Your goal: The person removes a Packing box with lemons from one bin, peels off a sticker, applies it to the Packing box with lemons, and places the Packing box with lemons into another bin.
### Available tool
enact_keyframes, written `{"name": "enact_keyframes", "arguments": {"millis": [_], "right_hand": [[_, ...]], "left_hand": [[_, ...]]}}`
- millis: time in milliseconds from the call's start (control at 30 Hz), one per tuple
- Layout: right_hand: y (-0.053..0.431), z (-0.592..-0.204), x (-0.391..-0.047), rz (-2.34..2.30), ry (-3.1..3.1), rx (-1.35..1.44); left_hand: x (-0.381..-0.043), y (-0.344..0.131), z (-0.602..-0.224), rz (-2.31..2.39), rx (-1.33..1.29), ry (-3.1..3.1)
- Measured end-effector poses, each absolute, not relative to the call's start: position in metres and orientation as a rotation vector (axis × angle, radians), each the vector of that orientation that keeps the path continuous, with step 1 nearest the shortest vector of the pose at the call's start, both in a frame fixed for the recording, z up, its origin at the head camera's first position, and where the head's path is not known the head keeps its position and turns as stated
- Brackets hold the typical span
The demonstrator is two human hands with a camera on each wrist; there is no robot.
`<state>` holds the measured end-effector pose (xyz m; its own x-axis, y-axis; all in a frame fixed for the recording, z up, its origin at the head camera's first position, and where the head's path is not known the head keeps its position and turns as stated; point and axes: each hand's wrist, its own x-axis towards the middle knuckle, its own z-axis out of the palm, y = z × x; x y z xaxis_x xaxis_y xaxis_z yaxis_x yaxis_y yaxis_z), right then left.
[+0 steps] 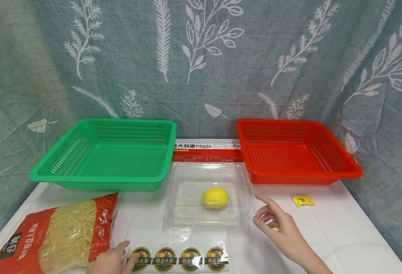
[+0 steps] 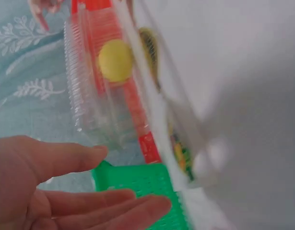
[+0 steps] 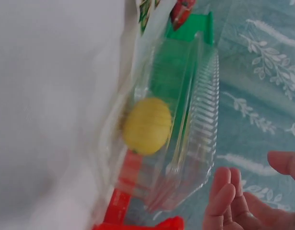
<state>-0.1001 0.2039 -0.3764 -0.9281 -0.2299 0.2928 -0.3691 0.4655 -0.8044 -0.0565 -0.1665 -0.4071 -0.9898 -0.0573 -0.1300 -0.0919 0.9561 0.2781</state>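
Note:
A yellow lemon (image 1: 215, 197) sits inside a closed clear plastic clamshell box (image 1: 187, 213) at the middle of the table. My right hand (image 1: 283, 232) hovers just right of that box, fingers loosely bent around nothing. At the front edge of the head view my left hand (image 1: 110, 260) is partly cut off, with its fingertips by the left end of a clear sheet or bag (image 1: 201, 236) printed with round fruit labels. Its fingers look relaxed and hold nothing in the left wrist view. Left of it lies a red bag of pasta (image 1: 67, 232).
A green basket (image 1: 101, 179) stands at the back left, a red basket (image 1: 300, 175) at the back right. Between them, behind the box, is a red-and-white pasta package (image 1: 208, 152). A small yellow packet (image 1: 303, 200) lies on the right. A leaf-patterned curtain (image 1: 201, 76) hangs behind.

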Motion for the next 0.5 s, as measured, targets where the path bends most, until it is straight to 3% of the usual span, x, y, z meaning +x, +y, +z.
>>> {"name": "enact_keyframes", "arguments": {"millis": [500], "right_hand": [[0.179, -0.379, -0.098, 1.591, -2.599, 0.755]], "left_hand": [[-0.057, -0.162, -0.425, 0.333, -0.168, 2.904]]}}
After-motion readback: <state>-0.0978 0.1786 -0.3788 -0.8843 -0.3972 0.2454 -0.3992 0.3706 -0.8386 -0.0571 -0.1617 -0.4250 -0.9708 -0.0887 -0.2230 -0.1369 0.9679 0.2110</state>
